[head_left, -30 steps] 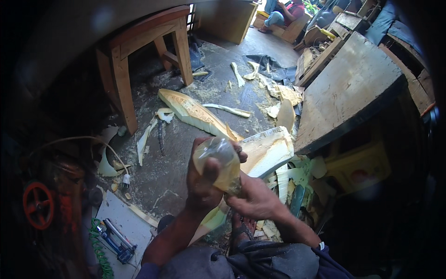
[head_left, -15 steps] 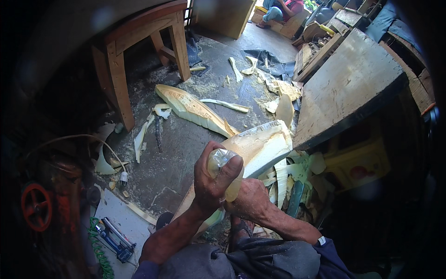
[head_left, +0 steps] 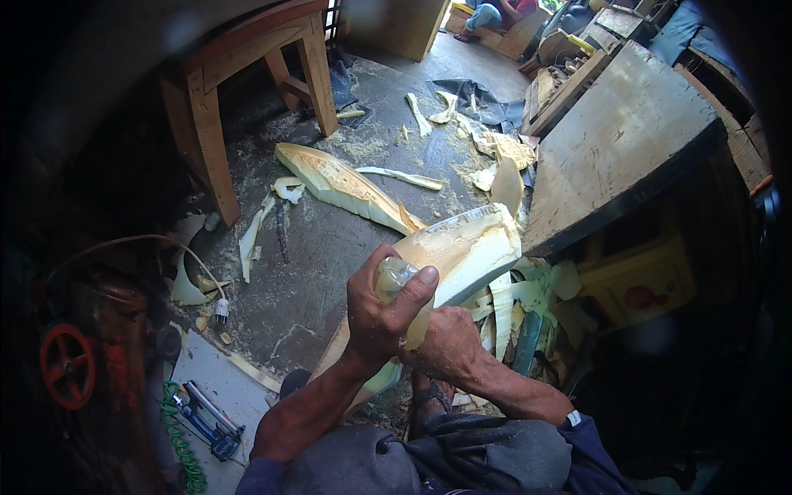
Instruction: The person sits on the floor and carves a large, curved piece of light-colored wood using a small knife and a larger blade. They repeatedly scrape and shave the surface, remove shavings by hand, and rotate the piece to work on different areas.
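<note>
My left hand (head_left: pixel 381 318) is wrapped round a clear plastic bag (head_left: pixel 395 277) with something yellowish in it, thumb on top. The bag's lower part shows below the thumb, against my right hand (head_left: pixel 448 345). That hand is closed, its back turned up and its fingertips hidden, so what it grips cannot be made out. Beneath both hands a long block of pale foam (head_left: pixel 483 247) slants from my lap toward the far right. It has a tan upper face and a whitish cut side; its middle is hidden by my hands.
Ahead on the floor lies a carved foam piece (head_left: pixel 346 188) among offcuts and dust. A wooden stool (head_left: pixel 202 124) stands far left, a thick board (head_left: pixel 619 148) at right, a yellow crate (head_left: pixel 643 285) below it. A blue pneumatic tool (head_left: pixel 210 421) lies near left. A person (head_left: pixel 487 16) sits far off.
The foam block's far end has risen slightly. The bag's top looks rounder and less crumpled above my left hand. Both hands stay in nearly the same place.
</note>
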Tool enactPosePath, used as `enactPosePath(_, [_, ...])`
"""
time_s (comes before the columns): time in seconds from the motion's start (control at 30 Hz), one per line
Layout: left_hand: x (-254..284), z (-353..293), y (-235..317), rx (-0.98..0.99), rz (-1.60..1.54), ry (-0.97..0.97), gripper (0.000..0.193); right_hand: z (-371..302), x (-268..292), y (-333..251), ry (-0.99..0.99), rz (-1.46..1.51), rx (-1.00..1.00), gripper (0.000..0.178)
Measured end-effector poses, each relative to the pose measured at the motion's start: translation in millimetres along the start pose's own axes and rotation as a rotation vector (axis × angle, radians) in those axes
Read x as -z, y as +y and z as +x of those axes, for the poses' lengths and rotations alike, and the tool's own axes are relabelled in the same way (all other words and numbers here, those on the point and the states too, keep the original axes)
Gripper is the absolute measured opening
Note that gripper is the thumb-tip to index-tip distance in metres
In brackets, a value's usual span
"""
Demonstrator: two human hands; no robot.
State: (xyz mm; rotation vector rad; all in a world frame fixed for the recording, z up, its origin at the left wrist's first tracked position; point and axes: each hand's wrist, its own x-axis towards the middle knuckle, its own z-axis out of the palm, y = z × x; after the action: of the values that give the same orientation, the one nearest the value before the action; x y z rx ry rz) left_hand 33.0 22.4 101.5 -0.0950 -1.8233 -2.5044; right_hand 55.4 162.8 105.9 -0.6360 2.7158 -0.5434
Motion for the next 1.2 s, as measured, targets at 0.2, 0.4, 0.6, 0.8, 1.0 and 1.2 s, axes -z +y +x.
enactPosePath(0.2, [8.0,2.0,-6.1,-0.081,0.045,0.019,0.036,7.4,8.9,-4.3,-0.014,0.062,-0.077,0.041])
enactPosePath(0.4, [13.5,9.4,-19.4,-0.139,-0.388,-0.132,0.081,13.3,37.0,2.4,0.073,0.065,-0.131,0.07])
enactPosePath(0.6, [27.9,13.0,-22.4,-0.09,-0.196,0.067,0.069,11.4,50.5,13.5,0.145,0.598,-0.145,0.104])
enactPosePath(0.8, [70.2,29.4,-15.2,-0.059,-0.699,0.207,0.083,12.7,40.7,21.6,0.567,1.001,-0.049,0.067])
enactPosePath(1.0, [56.4,26.8,-2.1,-0.038,-0.831,0.155,0.073,19.0,23.9,21.4,0.397,0.857,0.017,0.087])
enactPosePath(1.2, [42.9,29.1,-4.8,-0.074,-0.755,0.123,0.06,17.2,17.1,21.7,0.458,0.526,0.075,0.09])
